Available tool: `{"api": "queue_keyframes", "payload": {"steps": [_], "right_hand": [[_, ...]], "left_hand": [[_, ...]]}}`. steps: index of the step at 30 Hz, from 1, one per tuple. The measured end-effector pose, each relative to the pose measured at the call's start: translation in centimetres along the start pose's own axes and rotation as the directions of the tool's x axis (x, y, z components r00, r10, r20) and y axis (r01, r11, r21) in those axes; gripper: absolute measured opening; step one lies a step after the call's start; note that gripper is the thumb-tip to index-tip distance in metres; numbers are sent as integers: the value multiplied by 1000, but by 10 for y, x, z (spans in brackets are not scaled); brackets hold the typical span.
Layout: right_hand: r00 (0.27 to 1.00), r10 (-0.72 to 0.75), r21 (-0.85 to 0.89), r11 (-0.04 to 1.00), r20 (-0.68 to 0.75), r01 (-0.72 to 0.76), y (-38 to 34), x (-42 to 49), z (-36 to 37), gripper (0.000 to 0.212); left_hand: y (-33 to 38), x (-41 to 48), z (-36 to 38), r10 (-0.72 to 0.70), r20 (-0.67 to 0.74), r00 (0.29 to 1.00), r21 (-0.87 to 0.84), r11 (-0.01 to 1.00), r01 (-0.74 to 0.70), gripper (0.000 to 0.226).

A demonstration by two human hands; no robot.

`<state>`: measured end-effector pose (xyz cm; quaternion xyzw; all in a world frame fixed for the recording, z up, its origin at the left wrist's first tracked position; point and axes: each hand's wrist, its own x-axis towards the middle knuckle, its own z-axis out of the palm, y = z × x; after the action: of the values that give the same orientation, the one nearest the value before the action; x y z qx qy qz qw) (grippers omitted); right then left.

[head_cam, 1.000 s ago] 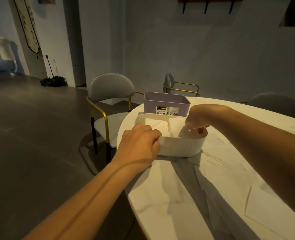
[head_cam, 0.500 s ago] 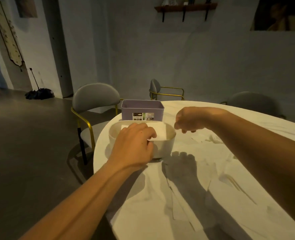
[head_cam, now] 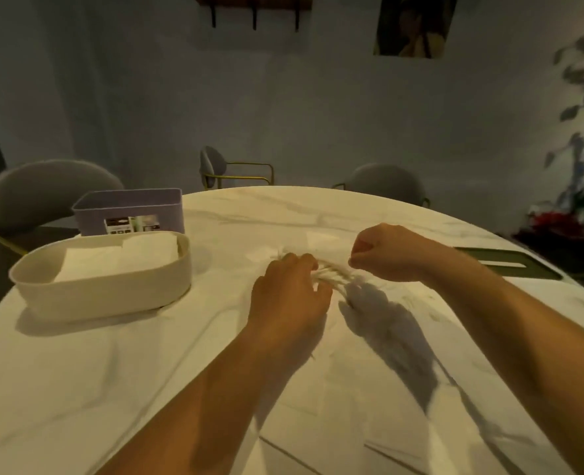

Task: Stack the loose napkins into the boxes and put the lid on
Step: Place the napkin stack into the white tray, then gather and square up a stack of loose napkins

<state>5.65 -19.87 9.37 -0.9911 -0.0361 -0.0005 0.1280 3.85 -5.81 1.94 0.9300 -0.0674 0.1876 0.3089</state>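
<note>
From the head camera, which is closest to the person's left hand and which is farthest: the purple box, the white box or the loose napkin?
1. loose napkin: held in the fingers of the left hand.
2. white box: off to the hand's left.
3. purple box: behind the white box, farthest away.

View: we have one wide-angle camera, worn on the person's head.
Facing: we look forward and down across the table (head_cam: 112,389) toward the wall (head_cam: 318,114).
Nearness: close; both forearms enter from the bottom edge.
Centre: left hand (head_cam: 288,299) and right hand (head_cam: 386,253), gripping a blurred napkin (head_cam: 331,272).
Left side: white box (head_cam: 112,293).
Far rim: grey chair (head_cam: 386,180).
Distortion: the table's rim bows into an arc for us.
</note>
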Motion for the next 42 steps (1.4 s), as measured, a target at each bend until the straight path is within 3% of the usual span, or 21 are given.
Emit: {"api": "queue_keyframes", "payload": {"steps": [2, 5, 10, 17, 21, 24, 27, 33, 37, 42], "right_hand": [[998, 18, 69, 997, -61, -14, 25, -5, 6, 21], [988, 23, 195, 981, -150, 7, 51, -9, 22, 7], [966, -130, 243, 952, -223, 184, 71, -15, 51, 10], [954, -209, 120, 964, -214, 238, 65, -7, 73, 35], [960, -245, 54, 966, -139, 254, 65, -6, 71, 46], [969, -234, -38, 972, -85, 231, 66, -7, 69, 45], [944, -259, -24, 965, -207, 259, 66, -10, 63, 33], [853, -13, 252, 953, -521, 169, 72, -14, 52, 25], [812, 26, 343, 914, -583, 217, 75, -13, 52, 16], [862, 58, 391, 905, -504, 168, 77, -7, 56, 39]], "left_hand": [[5, 0, 15, -15, -11, 1000, 0, 1000, 15, 33], [4, 3, 33, 6, 40, 999, 133, 991, -11, 39], [2, 4, 39, 1, -2, 1000, 136, 991, -1, 36], [0, 3, 43, 30, -19, 999, 151, 988, -27, 32], [-1, 4, 43, 34, 2, 999, 153, 988, -34, 31], [-2, 5, 43, 34, 27, 999, 151, 988, -38, 33], [-1, 6, 42, 33, 45, 998, 133, 990, -38, 39], [1, 4, 40, 30, 48, 998, 102, 994, -35, 38], [2, 5, 40, 74, 18, 997, 73, 995, -75, 34], [9, 4, 42, 178, 5, 984, 12, 984, -178, 20]]}}
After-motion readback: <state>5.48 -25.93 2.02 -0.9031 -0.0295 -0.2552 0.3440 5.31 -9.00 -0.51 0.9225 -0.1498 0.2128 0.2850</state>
